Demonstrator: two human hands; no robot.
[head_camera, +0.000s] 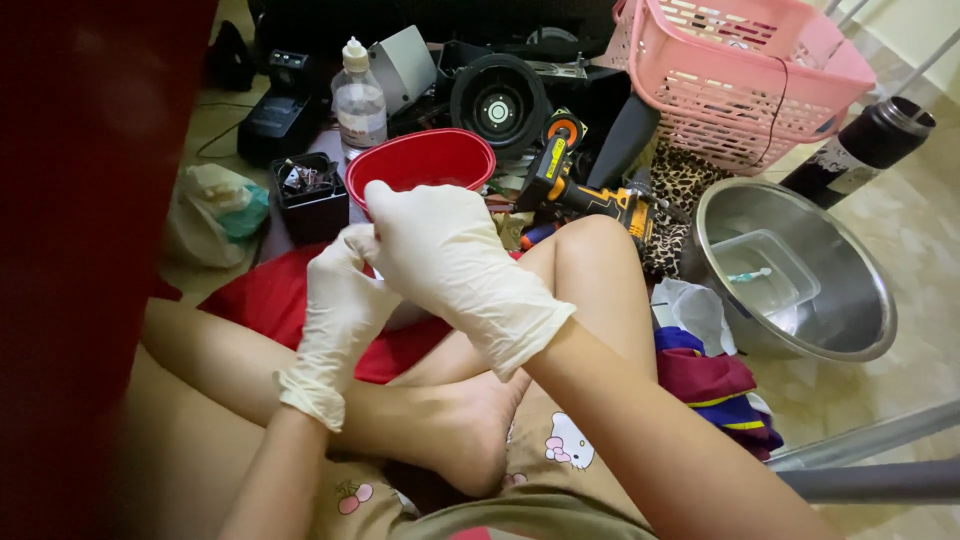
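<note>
Both my hands wear white latex gloves and meet above my crossed legs. My right hand lies over the fingers of my left hand, its fingers curled around them near the left glove's fingertips. Whether anything small sits between them is hidden. A red plastic bowl stands just beyond the hands.
A steel bowl with a clear tub inside sits right. A pink basket, a yellow-black drill, a clear bottle, a black fan part, a dark flask and black boxes crowd the floor. A red cloth lies under my legs.
</note>
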